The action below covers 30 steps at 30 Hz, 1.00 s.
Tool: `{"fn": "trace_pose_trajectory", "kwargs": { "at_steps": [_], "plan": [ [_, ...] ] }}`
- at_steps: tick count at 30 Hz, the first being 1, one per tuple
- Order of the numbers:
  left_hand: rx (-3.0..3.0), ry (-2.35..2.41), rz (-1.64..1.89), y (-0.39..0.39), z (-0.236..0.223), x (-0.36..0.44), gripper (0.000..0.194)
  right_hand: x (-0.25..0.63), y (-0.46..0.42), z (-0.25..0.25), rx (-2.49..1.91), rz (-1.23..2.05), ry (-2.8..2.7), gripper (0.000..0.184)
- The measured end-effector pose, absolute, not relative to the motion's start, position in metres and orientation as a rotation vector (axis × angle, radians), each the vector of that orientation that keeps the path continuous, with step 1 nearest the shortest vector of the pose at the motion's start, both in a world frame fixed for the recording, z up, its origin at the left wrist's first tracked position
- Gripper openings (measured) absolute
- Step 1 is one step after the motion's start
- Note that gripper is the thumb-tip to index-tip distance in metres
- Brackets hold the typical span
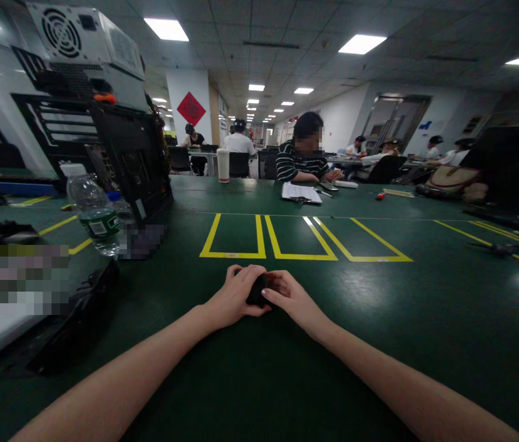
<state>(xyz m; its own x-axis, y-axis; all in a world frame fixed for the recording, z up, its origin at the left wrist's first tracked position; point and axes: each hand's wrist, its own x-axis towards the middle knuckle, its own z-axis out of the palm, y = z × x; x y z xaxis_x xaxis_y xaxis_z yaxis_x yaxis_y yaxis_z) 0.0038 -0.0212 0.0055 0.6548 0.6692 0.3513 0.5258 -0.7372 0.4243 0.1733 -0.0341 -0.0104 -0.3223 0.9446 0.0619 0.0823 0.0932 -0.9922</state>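
Note:
My left hand and my right hand meet on the dark green table, just in front of yellow taped rectangles. Both hands curl around a small black object held between them. Most of that object is hidden by my fingers, so I cannot name it.
An open computer case stands at the left with a water bottle beside it. Black parts lie at the left edge. A person in a striped shirt sits across the table with papers. A white cup stands farther back.

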Motion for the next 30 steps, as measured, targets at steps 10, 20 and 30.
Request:
{"fn": "trace_pose_trajectory", "kwargs": {
  "at_steps": [10, 20, 30],
  "plan": [
    [2.557, 0.921, 0.669, -0.026, 0.017, 0.001, 0.047, 0.174, -0.039, -0.006, -0.941, 1.381, -1.557, 0.021],
    [2.552, 0.923, 0.676, -0.026, 0.017, 0.003, 0.048, 0.175, -0.035, -0.007, -1.065, 1.389, -1.553, 0.028],
    [2.564, 0.908, 0.698, -0.026, 0.017, 0.002, 0.049, 0.174, -0.036, -0.007, -0.941, 1.405, -1.541, 0.021]
  ]
}}
